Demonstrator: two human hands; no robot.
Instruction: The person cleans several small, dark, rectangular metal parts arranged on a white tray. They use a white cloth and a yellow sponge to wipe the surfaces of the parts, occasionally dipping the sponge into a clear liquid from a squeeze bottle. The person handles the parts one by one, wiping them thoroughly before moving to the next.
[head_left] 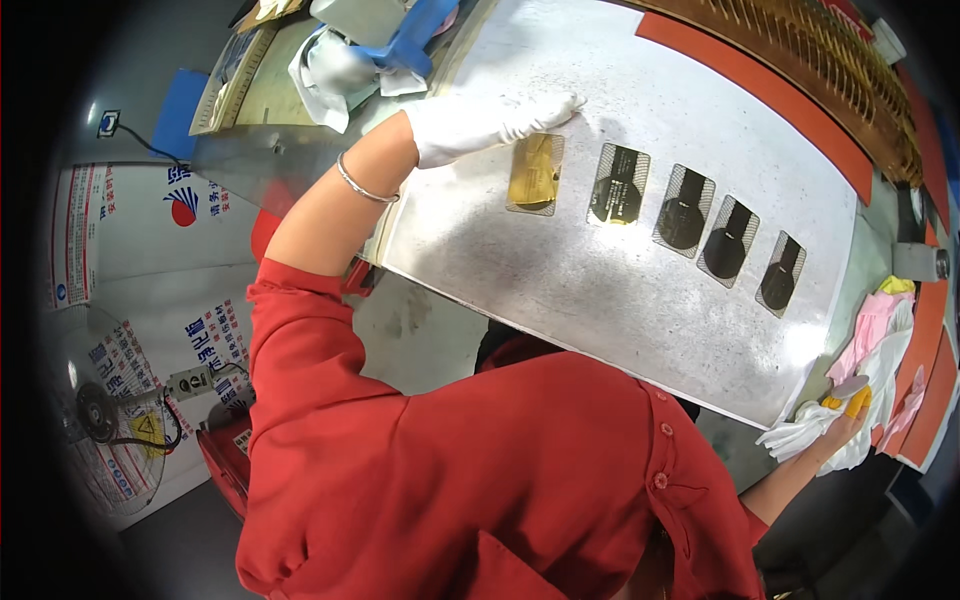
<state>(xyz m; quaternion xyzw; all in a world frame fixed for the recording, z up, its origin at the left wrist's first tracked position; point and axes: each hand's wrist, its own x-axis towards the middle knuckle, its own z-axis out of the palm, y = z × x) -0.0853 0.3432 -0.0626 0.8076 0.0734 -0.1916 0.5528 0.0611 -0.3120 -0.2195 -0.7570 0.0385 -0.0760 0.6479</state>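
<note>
The left hand (490, 125), in a white glove, lies flat on a large grey metal plate (600, 290) with its fingers (560, 105) stretched out and closed on nothing; the fingertips rest just above the gold-coloured flexible circuit piece (534, 172), touching or nearly touching its upper edge. That gold piece sits in the leftmost of five rectangular recesses cut in a row across the plate. To its right come four darker pieces (700, 225), each mesh-patterned with a black round pad, seated one per recess.

The gold piece looks thin, light and foil-like, so it would likely bend or crease easily and slide on the smooth metal. Its surface seems delicate, so lifting it by an edge or corner with gloved fingertips would suit it better than pinching across the middle.

The right hand (845, 415), at the plate's lower right corner, is curled around a crumpled white cloth (800, 435), with yellow finger covers showing. Pink and white cloths (880, 330) lie just beyond that corner on the bench (850, 300). An orange strip (760, 90) runs along the plate's far edge.
</note>
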